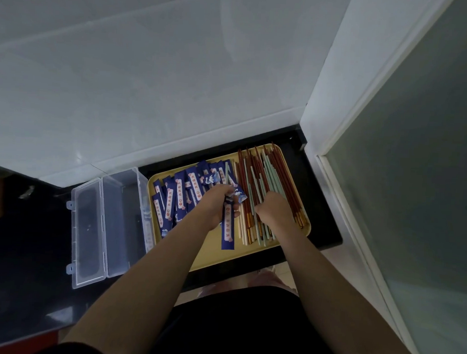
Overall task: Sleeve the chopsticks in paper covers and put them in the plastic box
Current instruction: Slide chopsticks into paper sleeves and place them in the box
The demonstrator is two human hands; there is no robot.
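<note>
White tiled wall behind a black worktop: I am working over the yellow tray.

Left of the tray, touching its edge, the clear plastic box lies open with its lid folded out. On the tray's left half lies a heap of blue paper covers. My left hand is curled round one blue cover at the tray's middle. My right hand rests with bent fingers on the loose chopsticks on the tray's right half; whether it grips any, I cannot tell.
</note>
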